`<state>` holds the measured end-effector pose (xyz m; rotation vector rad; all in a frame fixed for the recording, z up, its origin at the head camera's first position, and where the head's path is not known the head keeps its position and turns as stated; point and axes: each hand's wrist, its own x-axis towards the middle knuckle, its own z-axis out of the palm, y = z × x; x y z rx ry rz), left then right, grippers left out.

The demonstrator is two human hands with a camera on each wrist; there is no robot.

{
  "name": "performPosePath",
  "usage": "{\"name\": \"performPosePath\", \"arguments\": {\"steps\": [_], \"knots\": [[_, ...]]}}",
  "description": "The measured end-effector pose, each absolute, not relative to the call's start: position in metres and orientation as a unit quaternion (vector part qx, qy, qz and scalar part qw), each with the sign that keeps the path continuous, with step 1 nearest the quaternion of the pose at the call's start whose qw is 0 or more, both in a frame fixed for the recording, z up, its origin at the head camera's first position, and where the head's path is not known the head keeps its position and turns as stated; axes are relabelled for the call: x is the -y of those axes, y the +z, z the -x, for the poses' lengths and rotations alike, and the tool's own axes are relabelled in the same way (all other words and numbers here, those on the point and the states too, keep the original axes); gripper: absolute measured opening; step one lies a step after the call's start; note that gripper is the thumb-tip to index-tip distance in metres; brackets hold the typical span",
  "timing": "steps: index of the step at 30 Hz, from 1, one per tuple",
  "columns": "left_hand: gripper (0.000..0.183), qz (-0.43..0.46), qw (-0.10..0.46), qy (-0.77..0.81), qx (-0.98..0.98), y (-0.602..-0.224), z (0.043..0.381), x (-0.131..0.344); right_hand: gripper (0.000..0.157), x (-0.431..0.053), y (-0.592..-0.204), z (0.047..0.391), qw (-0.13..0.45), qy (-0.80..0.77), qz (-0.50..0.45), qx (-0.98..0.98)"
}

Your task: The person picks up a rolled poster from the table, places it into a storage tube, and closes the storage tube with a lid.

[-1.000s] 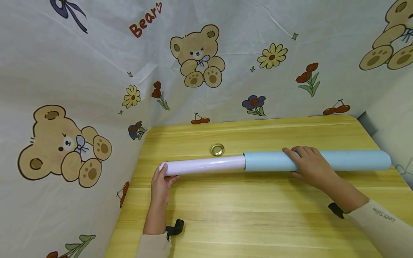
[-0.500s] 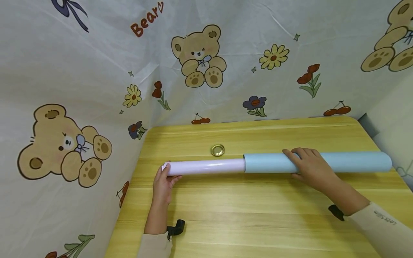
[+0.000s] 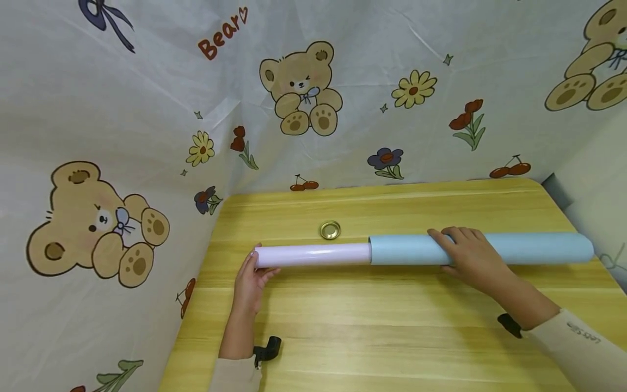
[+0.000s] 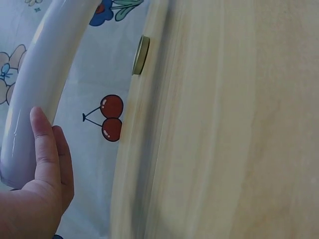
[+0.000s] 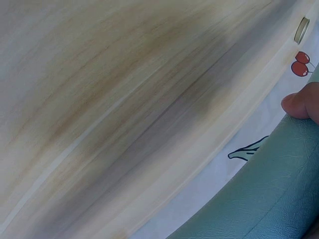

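Above tabletop, lilac roll projecting from blue roll, likely light, slick, best held thus: lilac end in pinching left fingers, blue in curled right fingers.

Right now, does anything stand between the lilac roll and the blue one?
Nothing visible: the lilac roll, held by the left hand, runs up to the blue roll, whose inside is hidden. The round gold object lies beyond, off their line.

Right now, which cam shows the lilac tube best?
Head view: the lilac tube shows from the left hand to where it disappears into the blue tube. Left wrist shows the held end larger, but the top edge cuts the tube off. Right wrist shows none of it, only part of the blue tube.
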<state>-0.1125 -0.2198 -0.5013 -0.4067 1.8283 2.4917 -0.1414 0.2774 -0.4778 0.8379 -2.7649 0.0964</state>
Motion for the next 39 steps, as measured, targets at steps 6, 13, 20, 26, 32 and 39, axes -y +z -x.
{"name": "performPosePath", "arguments": {"steps": [6, 13, 20, 26, 32, 39], "knots": [[0.054, 0.115, 0.03, 0.799, -0.589, -0.5014, 0.1093, 0.2193, 0.095, -0.2777, -0.48, 0.1398, 0.123, 0.037, -0.286, 0.949], [0.056, 0.143, 0.028, 0.769, -0.622, -0.5019, 0.1102, 0.219, 0.095, -0.2786, -0.481, 0.1401, 0.129, 0.037, -0.29, 0.947], [0.055, 0.147, 0.026, 0.76, -0.633, -0.5001, 0.1103, 0.2174, 0.095, -0.2794, -0.4808, 0.141, 0.129, 0.033, -0.288, 0.948], [0.052, 0.154, 0.016, 0.755, -0.637, -0.5002, 0.1103, 0.2157, 0.094, -0.279, -0.4807, 0.1401, 0.123, 0.035, -0.287, 0.949], [0.055, 0.154, 0.014, 0.745, -0.649, -0.4992, 0.1096, 0.2139, 0.093, -0.2784, -0.4788, 0.1388, 0.121, 0.033, -0.285, 0.95], [0.055, 0.15, 0.016, 0.748, -0.646, -0.4979, 0.1103, 0.2126, 0.093, -0.2784, -0.4792, 0.1379, 0.122, 0.037, -0.283, 0.951]]}}
